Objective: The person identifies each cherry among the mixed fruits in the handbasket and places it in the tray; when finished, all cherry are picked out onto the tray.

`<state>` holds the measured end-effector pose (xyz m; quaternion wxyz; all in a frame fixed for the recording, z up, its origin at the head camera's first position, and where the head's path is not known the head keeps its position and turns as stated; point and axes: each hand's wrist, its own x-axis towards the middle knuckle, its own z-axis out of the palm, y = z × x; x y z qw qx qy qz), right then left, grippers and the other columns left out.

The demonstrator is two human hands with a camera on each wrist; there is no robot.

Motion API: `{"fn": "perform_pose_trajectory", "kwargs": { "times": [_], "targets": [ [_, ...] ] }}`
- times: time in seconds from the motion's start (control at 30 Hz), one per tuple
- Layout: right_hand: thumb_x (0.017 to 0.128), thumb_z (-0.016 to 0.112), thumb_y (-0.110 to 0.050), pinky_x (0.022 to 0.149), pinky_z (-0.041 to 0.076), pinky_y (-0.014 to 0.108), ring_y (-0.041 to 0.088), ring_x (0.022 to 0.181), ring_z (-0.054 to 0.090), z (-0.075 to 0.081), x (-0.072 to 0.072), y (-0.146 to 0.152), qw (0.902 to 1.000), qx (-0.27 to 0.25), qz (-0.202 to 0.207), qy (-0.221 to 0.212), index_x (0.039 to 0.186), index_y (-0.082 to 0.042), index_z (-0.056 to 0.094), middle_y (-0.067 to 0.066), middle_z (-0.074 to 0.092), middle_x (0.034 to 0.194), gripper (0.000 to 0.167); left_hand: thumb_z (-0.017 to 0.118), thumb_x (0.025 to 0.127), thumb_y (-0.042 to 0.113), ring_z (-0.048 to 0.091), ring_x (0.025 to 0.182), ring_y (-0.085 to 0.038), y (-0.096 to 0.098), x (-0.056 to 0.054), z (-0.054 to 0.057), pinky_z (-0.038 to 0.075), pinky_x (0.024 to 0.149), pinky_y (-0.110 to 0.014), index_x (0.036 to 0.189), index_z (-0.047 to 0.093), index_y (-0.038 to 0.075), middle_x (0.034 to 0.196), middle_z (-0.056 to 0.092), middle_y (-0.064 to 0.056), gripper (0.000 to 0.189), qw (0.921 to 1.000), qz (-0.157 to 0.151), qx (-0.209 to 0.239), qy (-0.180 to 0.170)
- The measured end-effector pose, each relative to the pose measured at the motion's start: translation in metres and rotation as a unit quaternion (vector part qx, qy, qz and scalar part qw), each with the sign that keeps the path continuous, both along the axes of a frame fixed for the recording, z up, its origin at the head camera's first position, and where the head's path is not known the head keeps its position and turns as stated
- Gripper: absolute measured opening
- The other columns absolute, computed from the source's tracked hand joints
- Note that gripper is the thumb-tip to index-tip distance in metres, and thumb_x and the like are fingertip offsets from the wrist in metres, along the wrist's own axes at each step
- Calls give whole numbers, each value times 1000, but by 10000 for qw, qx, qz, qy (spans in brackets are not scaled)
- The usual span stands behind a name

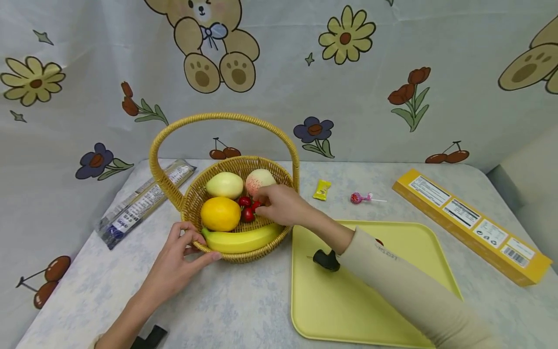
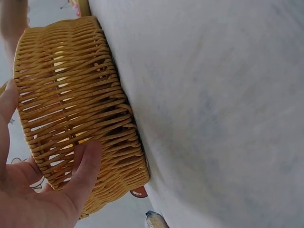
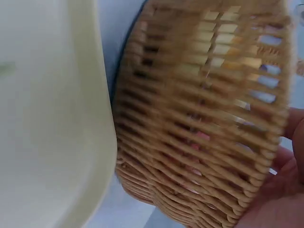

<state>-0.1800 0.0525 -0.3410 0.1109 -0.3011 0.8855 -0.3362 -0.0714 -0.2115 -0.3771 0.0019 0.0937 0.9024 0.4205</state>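
Observation:
A woven basket with a tall arched handle holds a banana, an orange-yellow fruit, a pale green pear-like fruit, a peach and several red cherries. My left hand grips the basket's near left rim, fingers over the edge and thumb along the outside. In the left wrist view, that hand lies against the wicker wall. My right hand reaches over the right rim and pinches the cherries with its fingertips. The basket wall partly hides this hand in the right wrist view.
A yellow tray lies right of the basket, under the right forearm. Behind it are a yellow wrapped sweet and a lollipop. A long orange box lies far right; a long clear-and-dark packet lies left of the basket.

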Motion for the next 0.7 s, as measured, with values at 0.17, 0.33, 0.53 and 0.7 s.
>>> {"fn": "perform_pose_trajectory", "kwargs": {
  "times": [0.17,0.33,0.53,0.7],
  "targets": [
    [94,69,-13,86,51,32,20,95,62,-3,-15,-8,9989,352,31,-317,121,-1,68,9,69,106,30,80,85,30,51,100,-19,0,0,-1,56,85,-31,93,57,7,118,35,-3,33,10000,-4,0,4],
    [94,68,-11,87,51,32,21,97,63,-5,-18,-9,9981,546,-61,-263,120,-3,69,8,70,106,27,79,85,32,51,99,-18,2,-1,0,56,86,-31,93,57,8,117,35,-3,34,10000,-17,-41,-11],
    [92,70,-11,75,48,33,19,82,57,-8,-13,-11,9957,898,61,206,108,-6,73,3,68,93,17,80,85,31,51,99,-19,2,-1,0,56,86,-30,93,56,7,117,35,-3,34,10000,-10,-45,-14],
    [93,68,-11,80,49,35,20,89,57,-10,-9,-14,9921,1206,140,313,118,-6,70,5,68,110,25,79,85,30,51,99,-19,2,0,0,56,85,-29,92,56,7,117,35,-4,34,10000,-10,-46,-22]
  ]
}}
